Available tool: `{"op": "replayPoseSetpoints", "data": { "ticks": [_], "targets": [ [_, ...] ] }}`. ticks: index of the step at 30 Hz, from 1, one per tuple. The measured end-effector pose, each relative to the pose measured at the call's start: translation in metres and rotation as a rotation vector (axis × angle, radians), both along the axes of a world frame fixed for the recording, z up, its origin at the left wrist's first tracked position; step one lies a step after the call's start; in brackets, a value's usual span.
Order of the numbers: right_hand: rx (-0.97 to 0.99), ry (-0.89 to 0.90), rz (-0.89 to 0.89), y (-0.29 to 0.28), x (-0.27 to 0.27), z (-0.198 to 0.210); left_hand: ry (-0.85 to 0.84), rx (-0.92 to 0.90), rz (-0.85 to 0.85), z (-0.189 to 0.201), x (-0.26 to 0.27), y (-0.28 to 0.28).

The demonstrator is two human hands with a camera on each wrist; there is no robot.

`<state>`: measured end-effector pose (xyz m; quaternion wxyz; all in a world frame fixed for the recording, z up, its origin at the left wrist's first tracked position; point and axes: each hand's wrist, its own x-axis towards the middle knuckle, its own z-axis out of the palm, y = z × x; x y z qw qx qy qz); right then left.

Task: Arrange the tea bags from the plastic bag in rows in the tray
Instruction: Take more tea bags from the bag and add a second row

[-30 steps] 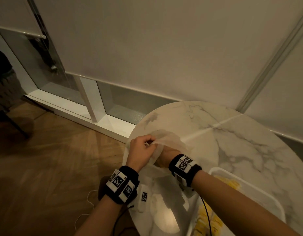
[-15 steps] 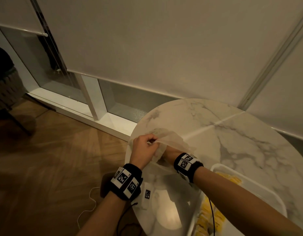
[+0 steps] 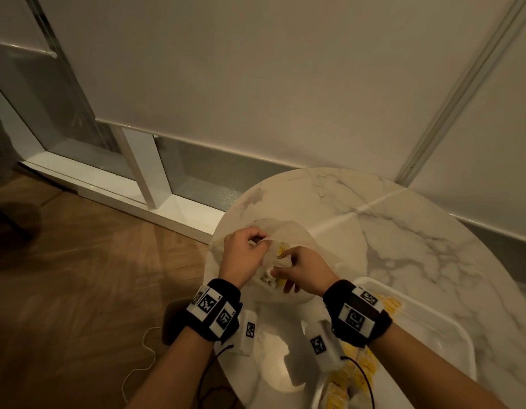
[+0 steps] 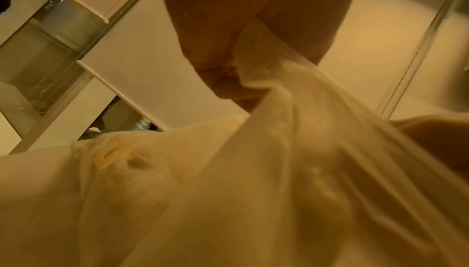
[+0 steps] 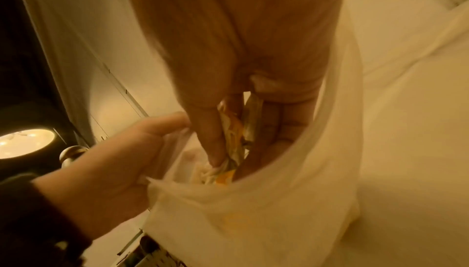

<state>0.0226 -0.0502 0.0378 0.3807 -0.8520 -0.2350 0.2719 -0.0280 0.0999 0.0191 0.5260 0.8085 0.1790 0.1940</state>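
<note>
Tea bags [image 5: 233, 140] are coming out of the bag [image 3: 288, 231] now: the right hand [image 3: 304, 270], buried in it a moment ago, has drawn back to the mouth pinching a few. The left hand [image 3: 241, 255] still grips the rim open on the table [image 3: 403, 231]; next stop looks like the tray [image 3: 450, 335], already partly filled

Left hand [image 4: 253, 36] grip on blurred, seemingly plastic bag [image 4: 266, 181].

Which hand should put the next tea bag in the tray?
Right. The right hand already pinches tea bags at the plastic bag mouth, nearest the tray. The left hand holds the bag open.
</note>
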Motion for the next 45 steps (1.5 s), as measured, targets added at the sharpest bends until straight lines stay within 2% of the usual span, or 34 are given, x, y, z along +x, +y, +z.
{"op": "replayPoseSetpoints", "data": {
  "ticks": [10, 16, 19, 22, 24, 26, 28, 30, 33, 36, 41, 45],
  "targets": [
    [0.24, -0.024, -0.138, -0.047, -0.01, 0.041, 0.092, 0.089, -0.044, -0.005, 0.009, -0.012],
    [0.434, 0.148, -0.211, -0.09, -0.014, 0.058, 0.266, 0.265, -0.313, -0.01, -0.015, -0.026],
    [0.504, 0.218, -0.249, -0.115, -0.021, 0.066, 0.186, 0.247, -0.397, -0.004, -0.033, -0.035],
    [0.554, 0.254, -0.276, -0.14, -0.03, 0.074, -0.098, 0.277, -0.307, 0.018, -0.05, -0.056],
    [0.578, 0.248, -0.276, -0.157, -0.036, 0.081, -0.243, 0.252, -0.328, 0.032, -0.058, -0.08],
    [0.595, 0.253, -0.258, -0.173, -0.042, 0.086, -0.235, 0.158, -0.465, 0.035, -0.063, -0.108],
    [0.606, 0.275, -0.241, -0.186, -0.048, 0.089, -0.075, -0.004, -0.656, 0.031, -0.062, -0.133],
    [0.629, 0.295, -0.262, -0.198, -0.053, 0.085, 0.079, -0.168, -0.803, 0.021, -0.059, -0.156],
    [0.638, 0.311, -0.348, -0.218, -0.061, 0.069, 0.155, -0.289, -0.839, 0.012, -0.061, -0.179],
    [0.648, 0.381, -0.434, -0.236, -0.077, 0.046, 0.215, -0.205, -0.871, 0.002, -0.067, -0.188],
    [0.739, 0.583, -0.598, -0.257, -0.117, 0.002, 0.188, 0.099, -0.918, -0.017, -0.083, -0.188],
    [0.87, 0.771, -0.679, -0.262, -0.144, -0.024, 0.179, 0.146, -0.943, -0.023, -0.094, -0.185]
  ]
}}
